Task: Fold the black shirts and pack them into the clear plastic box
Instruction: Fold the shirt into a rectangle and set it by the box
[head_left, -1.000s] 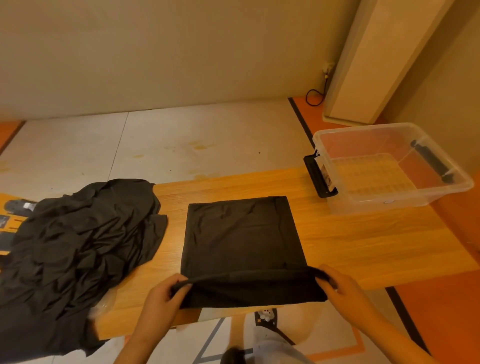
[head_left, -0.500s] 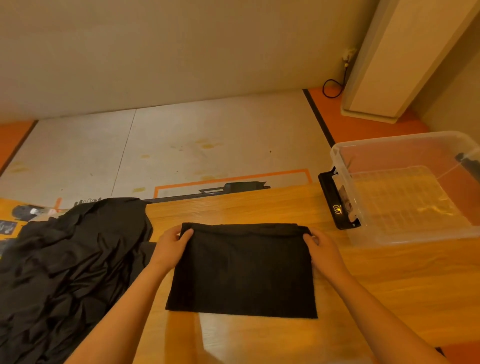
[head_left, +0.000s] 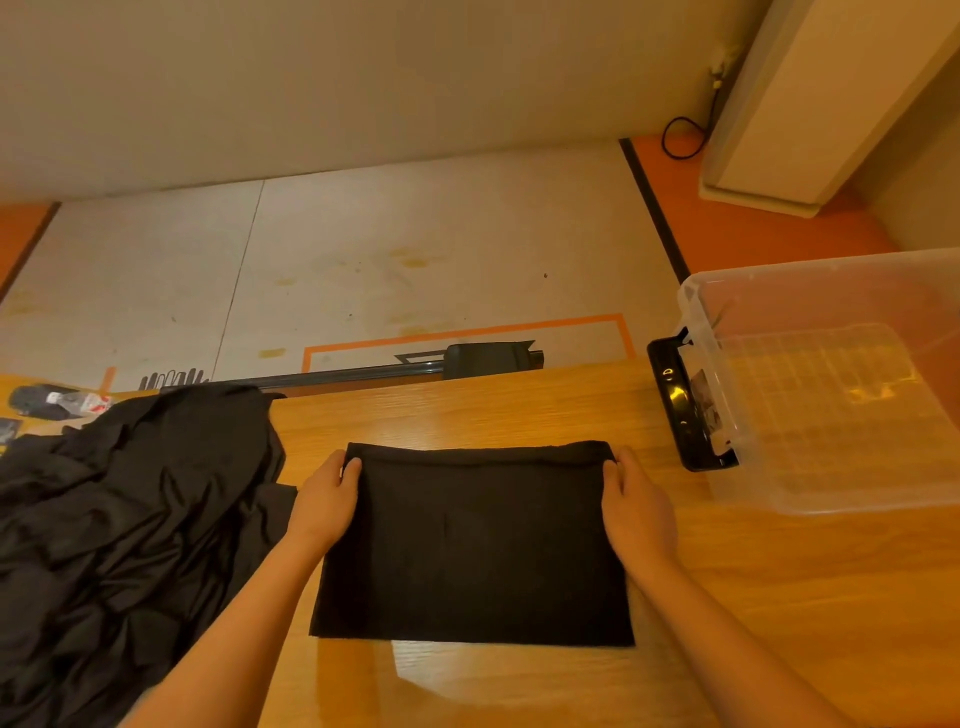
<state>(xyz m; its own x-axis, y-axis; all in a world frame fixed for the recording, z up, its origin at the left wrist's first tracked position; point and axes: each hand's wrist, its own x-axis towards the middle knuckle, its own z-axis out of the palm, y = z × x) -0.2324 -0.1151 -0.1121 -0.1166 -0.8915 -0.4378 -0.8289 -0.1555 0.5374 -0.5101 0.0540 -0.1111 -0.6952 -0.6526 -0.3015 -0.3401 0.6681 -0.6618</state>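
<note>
Black shirts are heaped in a crumpled pile (head_left: 130, 519) on the bench (head_left: 519, 405), just left of the left grip (head_left: 324, 499). That grip is pinched on the far left corner of the folded shirt (head_left: 472, 545), thumb laid on top. The shirt is spread flat between both grips. The right grip (head_left: 636, 506) is pinched on its far right corner. Right of that grip, apart from the shirt, the clear plastic box (head_left: 831, 483) is seen, its black handle (head_left: 680, 410) nearest.

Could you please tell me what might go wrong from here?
The left hand and right hand pinch only the far corners of the folded black shirt; lifted from there, the fold may drop open.
The pile of unfolded black shirts seems to overhang the table on its left and may slide off.
</note>
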